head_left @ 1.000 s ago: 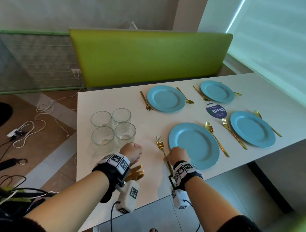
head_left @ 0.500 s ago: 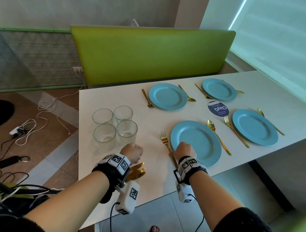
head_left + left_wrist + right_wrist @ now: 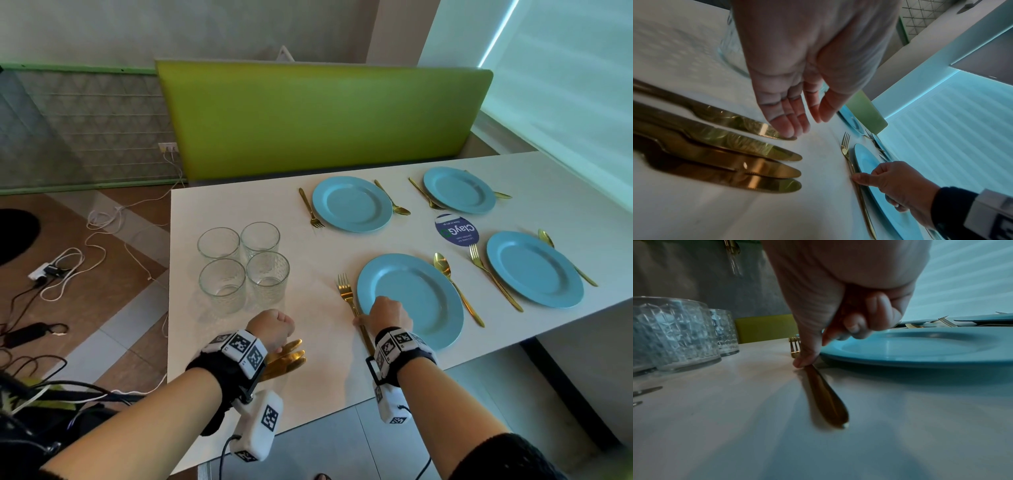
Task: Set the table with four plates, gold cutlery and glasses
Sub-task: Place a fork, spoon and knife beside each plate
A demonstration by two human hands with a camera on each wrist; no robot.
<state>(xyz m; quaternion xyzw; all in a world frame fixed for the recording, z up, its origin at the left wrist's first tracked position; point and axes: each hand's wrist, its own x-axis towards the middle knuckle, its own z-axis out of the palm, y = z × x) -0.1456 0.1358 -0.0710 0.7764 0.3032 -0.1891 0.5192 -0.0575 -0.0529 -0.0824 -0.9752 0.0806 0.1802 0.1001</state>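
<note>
Four blue plates lie on the white table (image 3: 239, 202), each flanked by a gold fork and spoon. My right hand (image 3: 387, 310) (image 3: 816, 351) holds the handle of the gold fork (image 3: 346, 294) (image 3: 826, 402), which lies flat just left of the near plate (image 3: 428, 294) (image 3: 920, 345). Its thumb is on the handle and the other fingers curl above the plate's rim. My left hand (image 3: 274, 329) (image 3: 797, 123) hovers over several gold knives (image 3: 287, 359) (image 3: 748, 155) near the front edge, its fingertips touching the tip of the farthest blade. Several empty glasses (image 3: 243, 263) (image 3: 674, 334) stand clustered on the left.
A round blue sticker (image 3: 457, 230) lies between the plates. A green bench back (image 3: 322, 116) rises behind the table. Cables and a power strip (image 3: 68, 260) lie on the floor to the left. The table's front edge (image 3: 308, 414) is just below my wrists.
My right hand has shifted the fork a little to the right, close against the near plate's rim. The left hand has stayed over the knives.
</note>
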